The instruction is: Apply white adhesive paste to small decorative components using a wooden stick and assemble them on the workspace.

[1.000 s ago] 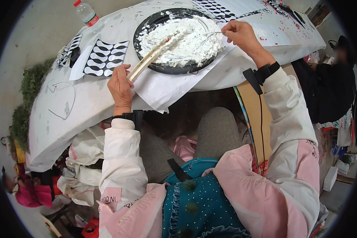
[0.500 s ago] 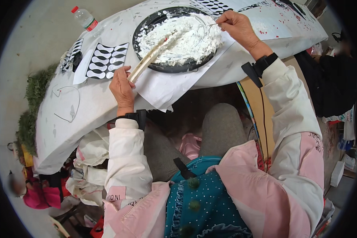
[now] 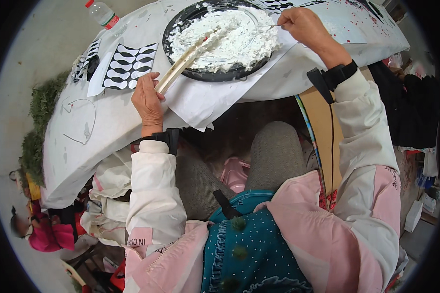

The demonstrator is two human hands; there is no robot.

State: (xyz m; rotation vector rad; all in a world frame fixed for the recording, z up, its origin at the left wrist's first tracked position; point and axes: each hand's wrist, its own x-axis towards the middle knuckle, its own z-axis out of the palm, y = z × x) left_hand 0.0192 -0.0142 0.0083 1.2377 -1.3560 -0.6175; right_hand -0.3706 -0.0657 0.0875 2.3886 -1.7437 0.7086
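Note:
My left hand [image 3: 147,100] is closed round the near end of a flat, pale wooden stick [image 3: 175,71]. Its far end rests in lumpy white paste [image 3: 234,41], with a small red spot near it. The paste fills a round black tray [image 3: 200,74] on the table. At the tray's right edge, my right hand [image 3: 305,29] pinches the end of a thin wire [image 3: 271,26]. The wire runs left into the paste, where most of it is hidden.
White sheets [image 3: 200,105] lie under the tray on the covered table [image 3: 107,115]. Left of it are a black-and-white patterned sheet [image 3: 131,66], a bent wire [image 3: 94,122] and a red-capped plastic bottle [image 3: 102,14]. Small red bits lie at the far right.
My right hand has moved slightly right, and the curved wire loop seen in the paste before now shows less. My left hand keeps its hold on the stick. The whole view has shifted slightly.

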